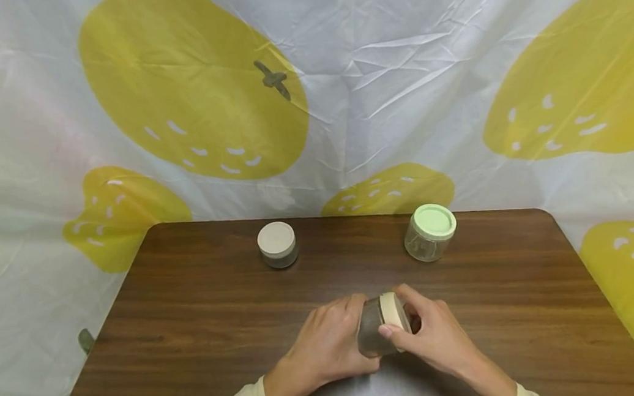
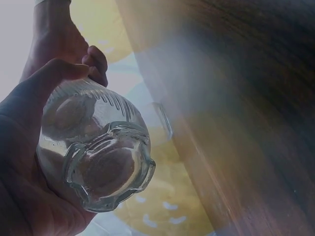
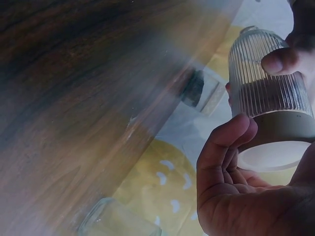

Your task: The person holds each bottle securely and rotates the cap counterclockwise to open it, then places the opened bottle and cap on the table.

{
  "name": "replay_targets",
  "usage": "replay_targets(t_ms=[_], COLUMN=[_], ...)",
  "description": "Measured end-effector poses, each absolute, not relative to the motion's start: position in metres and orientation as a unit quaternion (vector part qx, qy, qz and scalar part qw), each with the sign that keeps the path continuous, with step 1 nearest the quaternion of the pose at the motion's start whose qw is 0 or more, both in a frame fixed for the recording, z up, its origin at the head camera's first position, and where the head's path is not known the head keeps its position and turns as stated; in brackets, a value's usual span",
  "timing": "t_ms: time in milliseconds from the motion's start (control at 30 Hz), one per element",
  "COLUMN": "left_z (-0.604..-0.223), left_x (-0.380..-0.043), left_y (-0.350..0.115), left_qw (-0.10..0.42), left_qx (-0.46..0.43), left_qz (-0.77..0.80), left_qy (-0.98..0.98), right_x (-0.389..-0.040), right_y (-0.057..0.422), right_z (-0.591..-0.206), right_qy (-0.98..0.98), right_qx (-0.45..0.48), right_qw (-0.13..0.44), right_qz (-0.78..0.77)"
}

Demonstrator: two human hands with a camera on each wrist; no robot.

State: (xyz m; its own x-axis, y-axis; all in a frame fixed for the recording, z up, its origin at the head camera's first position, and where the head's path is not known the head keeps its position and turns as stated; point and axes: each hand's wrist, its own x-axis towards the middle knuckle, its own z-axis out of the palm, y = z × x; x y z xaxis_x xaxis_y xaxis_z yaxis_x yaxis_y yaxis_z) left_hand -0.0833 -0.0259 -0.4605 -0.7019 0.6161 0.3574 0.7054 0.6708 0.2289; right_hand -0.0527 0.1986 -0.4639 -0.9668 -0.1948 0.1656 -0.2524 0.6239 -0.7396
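A ribbed clear glass jar (image 1: 369, 332) with a cream lid (image 1: 392, 310) is tilted on its side over the near part of the table, its lid facing right. My left hand (image 1: 329, 338) grips the glass body, thumb and fingers wrapped round it. In the left wrist view the scalloped base of the jar (image 2: 110, 169) faces the camera. My right hand (image 1: 439, 333) holds the lid by its rim, with the thumb on the near side and fingers on the far side. In the right wrist view the lid (image 3: 285, 129) sits against the jar's mouth.
At the back left of the brown wooden table (image 1: 205, 334) stands a short jar with a whitish lid (image 1: 276, 239). A glass jar with a pale green lid (image 1: 433, 223) stands at the back right. A white cloth with yellow fruit prints (image 1: 385, 64) hangs behind the table.
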Motion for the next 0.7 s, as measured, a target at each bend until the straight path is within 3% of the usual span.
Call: replay_targets(t_ms=[700], left_z=[-0.4599], left_x=[-0.0861], left_y=[-0.0259], left_qw=[0.090], left_qx=[-0.370], left_qz=[-0.187], left_qy=[-0.905], right_x=[-0.0529], right_y=[0.2027], right_z=[-0.4675], right_qy=[-0.905], right_qx=[0.149], right_qw=[0.042], right_qz=[0.397])
